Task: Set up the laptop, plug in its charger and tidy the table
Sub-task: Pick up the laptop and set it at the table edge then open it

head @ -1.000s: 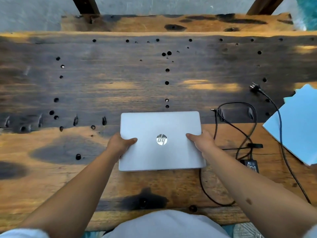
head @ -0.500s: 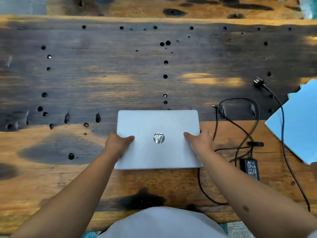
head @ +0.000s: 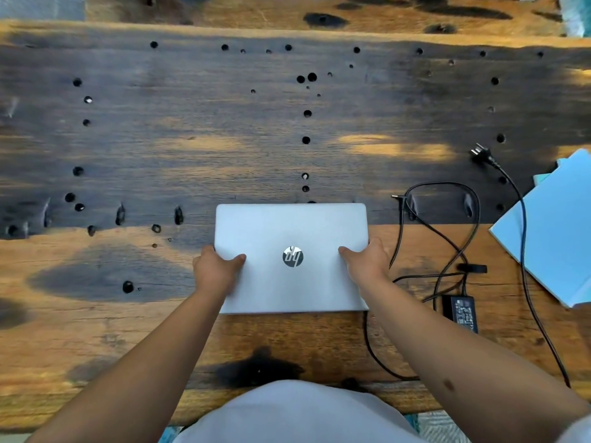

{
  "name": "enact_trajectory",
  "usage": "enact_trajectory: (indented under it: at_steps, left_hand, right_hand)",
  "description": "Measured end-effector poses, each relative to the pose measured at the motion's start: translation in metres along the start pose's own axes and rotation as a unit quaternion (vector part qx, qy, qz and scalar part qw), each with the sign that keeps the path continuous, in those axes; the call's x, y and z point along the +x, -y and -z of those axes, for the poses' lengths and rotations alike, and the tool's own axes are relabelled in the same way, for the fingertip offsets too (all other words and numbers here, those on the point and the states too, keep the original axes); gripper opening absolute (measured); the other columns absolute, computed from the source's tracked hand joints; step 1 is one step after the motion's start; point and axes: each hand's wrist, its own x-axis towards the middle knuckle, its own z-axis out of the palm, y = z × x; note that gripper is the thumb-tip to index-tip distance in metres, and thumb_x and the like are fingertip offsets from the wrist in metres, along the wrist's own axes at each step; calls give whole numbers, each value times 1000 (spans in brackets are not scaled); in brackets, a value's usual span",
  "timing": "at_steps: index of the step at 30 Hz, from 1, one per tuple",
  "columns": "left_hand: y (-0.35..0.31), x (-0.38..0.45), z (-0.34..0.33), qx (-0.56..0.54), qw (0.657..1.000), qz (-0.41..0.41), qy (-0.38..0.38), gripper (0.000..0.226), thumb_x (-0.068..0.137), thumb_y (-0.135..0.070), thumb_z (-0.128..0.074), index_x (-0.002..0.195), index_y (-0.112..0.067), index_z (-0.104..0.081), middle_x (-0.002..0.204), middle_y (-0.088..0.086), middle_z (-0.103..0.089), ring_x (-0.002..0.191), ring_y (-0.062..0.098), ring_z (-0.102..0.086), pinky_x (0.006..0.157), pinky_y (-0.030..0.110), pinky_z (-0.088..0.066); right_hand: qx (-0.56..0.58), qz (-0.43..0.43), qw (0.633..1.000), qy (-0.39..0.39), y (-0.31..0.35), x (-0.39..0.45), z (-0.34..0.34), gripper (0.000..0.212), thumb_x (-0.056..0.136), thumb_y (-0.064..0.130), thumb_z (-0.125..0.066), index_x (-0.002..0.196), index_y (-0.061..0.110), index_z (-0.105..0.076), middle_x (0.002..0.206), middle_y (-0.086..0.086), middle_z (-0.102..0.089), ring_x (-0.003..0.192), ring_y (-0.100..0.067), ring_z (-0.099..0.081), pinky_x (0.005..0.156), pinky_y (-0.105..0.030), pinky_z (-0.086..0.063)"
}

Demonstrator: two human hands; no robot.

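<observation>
A closed silver laptop [head: 291,231] with a round logo lies flat on the wooden table [head: 192,129], near its front edge. My left hand [head: 214,266] grips its left side, thumb on the lid. My right hand [head: 367,260] grips its right side the same way. To the right lies the black charger brick [head: 462,311] with its cable in loose loops [head: 447,219]. The small laptop connector [head: 396,197] rests free beside the laptop's far right corner. The wall plug [head: 479,154] lies loose further back on the right.
Pale blue folders or papers [head: 553,228] lie at the right edge, with the charger cable running over them. The tabletop is dark, worn wood with several drilled holes. A second plank [head: 287,11] sits behind it.
The laptop has slid a little away from me across the table, with both hands holding its sides throughout. The charger and the blue papers have stayed put.
</observation>
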Motion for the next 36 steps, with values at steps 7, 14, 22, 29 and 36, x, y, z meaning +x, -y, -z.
enact_trajectory:
  at_steps: [7,14,22,29,36]
  left_hand:
    - [1,0,-3,15,1000,2,-14,63,81,-34,-78,129,-5,-48,130,21,-54,120,40,-51,96,49,-47]
    - [5,-2,4,26,999,-32,19,62,81,-35,-78,129,-8,-50,127,20,-49,123,39,-47,100,48,-45]
    - [21,-18,18,5,997,-38,63,48,92,-28,-65,130,-5,-50,130,16,-57,112,35,-56,94,48,-50]
    - [50,-59,16,12,996,-47,70,45,91,-23,-62,131,-8,-49,127,15,-60,108,33,-58,88,43,-51]
    - [44,-75,15,-89,994,-27,54,47,92,-23,-63,133,-10,-46,120,8,-58,98,24,-52,80,36,-43]
  right_hand:
    - [-27,9,999,-16,-1,-1,-4,58,81,36,-75,127,11,-51,127,-11,-44,120,-33,-42,93,-39,-43]
    - [-27,28,999,8,-4,0,3,51,82,29,-72,126,14,-54,115,-4,-36,106,-31,-55,89,-35,-48]
    - [-62,54,993,90,-36,-16,23,61,81,31,-75,133,13,-49,130,-11,-49,115,-28,-53,90,-33,-46]
    - [-23,30,990,137,-67,-39,33,39,86,23,-69,122,10,-61,118,-7,-67,101,-26,-64,88,-44,-55]
    - [15,2,989,150,-60,-44,38,51,85,30,-71,129,9,-58,126,-7,-63,109,-28,-61,96,-46,-51]
